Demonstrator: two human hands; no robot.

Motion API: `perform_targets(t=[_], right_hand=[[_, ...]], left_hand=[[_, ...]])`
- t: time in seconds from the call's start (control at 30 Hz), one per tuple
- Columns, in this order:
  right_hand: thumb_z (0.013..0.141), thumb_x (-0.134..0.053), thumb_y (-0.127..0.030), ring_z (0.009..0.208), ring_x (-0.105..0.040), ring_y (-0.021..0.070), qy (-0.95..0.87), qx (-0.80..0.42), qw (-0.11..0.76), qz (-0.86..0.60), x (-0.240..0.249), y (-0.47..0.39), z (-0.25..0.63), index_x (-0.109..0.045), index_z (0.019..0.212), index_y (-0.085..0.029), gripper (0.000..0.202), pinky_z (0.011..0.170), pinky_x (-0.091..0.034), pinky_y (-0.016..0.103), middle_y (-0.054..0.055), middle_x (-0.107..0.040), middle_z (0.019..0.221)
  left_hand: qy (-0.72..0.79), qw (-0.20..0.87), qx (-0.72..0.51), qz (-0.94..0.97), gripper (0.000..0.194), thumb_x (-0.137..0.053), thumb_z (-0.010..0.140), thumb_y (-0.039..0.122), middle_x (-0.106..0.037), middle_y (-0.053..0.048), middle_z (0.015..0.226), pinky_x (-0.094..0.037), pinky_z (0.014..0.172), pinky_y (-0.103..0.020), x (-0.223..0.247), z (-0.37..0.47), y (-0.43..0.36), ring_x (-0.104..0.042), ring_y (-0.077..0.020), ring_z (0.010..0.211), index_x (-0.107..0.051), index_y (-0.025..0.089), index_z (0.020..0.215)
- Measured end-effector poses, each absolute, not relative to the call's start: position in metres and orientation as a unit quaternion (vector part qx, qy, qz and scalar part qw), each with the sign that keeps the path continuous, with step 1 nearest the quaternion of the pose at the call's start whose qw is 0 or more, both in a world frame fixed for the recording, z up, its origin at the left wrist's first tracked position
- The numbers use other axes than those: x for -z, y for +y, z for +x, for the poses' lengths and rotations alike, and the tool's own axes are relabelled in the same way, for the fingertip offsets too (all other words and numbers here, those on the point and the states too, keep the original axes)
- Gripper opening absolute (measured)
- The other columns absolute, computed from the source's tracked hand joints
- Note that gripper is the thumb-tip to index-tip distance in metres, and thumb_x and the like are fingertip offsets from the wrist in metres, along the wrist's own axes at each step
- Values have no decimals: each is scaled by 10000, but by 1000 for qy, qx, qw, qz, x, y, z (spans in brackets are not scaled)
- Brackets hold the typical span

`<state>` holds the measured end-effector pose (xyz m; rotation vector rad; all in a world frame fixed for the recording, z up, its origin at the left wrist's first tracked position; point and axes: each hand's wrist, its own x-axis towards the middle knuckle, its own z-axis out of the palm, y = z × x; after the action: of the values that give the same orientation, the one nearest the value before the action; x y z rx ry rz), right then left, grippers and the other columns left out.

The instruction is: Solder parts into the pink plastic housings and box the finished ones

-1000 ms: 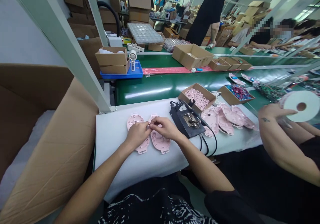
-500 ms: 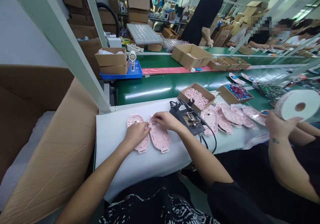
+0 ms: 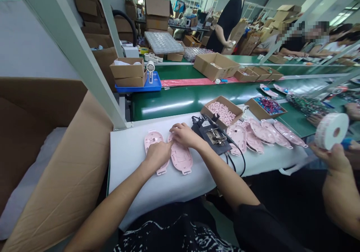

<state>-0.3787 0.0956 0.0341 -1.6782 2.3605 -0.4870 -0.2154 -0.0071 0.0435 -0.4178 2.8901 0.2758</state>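
Note:
Two pink plastic shells lie side by side, inner faces up, on the white-covered bench. Across the middle of the left shell point(image 3: 153, 137) reaches my left hand point(image 3: 159, 154), its fingers folded and the fingertip end touching the near side of the other shell. At the upper end of the right shell point(image 3: 182, 160) is my right hand point(image 3: 182, 135), thumb and fingers curled inward over it. Whatever small part may be between the fingers of either hand is hidden. A black fixture with a metal clamp point(image 3: 216, 135) stands to the right of my right hand.
A carton of small pink parts point(image 3: 222, 111) sits behind the fixture. More pink shells point(image 3: 260, 132) overlap to the right, near a box of wires point(image 3: 268, 105). A co-worker's hand holds a white label roll point(image 3: 332, 131). A large cardboard box point(image 3: 64, 169) stands left.
My left hand has shifted slightly right, its fingers now folded toward the right shell. My right hand stays at that shell's upper end. The co-worker's label roll has moved lower.

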Motion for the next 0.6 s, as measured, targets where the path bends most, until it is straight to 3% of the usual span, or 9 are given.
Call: perform_targets(t=[0.2,0.4,0.47,0.6], right_hand=[[877,-545,-87,1181,-575,237,787,145,156,-579,-27,87,-386,-624,1321,-169,459,1042,-435,325,107,-576,1329],[844,-564,-58,1107,-627,261,780,96,183,-590,-33,73,-391,-609,1337,-132,501,974,-490,346,165,-576,1285],[846,-596,-99,1038,-653,245,774,68,185,-602,-42,70,-391,-613,1340,-156,497,890,-525,320,153,-596,1267],[809,-692,-287,907,-685,220,768,5,194,-611,-52,52,-402,-621,1348,-248,545,598,-513,240,99,-645,1233]], left_hand=[[978,143,-73,-131,405,-423,1038,242,-676,-81,958,-579,809,-468,-39,-219,-8,-685,-233,895,-532,213,1427],[973,146,-102,-145,421,-372,1025,207,-686,-106,951,-551,833,-473,-45,-223,-8,-683,-241,882,-548,183,1406],[974,127,-115,-150,424,-396,998,206,-689,-113,877,-550,788,-439,-55,-225,-6,-681,-233,794,-568,156,1382],[978,58,-149,-138,361,-483,892,354,-677,-142,720,-527,671,-426,-65,-240,-15,-679,-294,666,-730,179,1088]])
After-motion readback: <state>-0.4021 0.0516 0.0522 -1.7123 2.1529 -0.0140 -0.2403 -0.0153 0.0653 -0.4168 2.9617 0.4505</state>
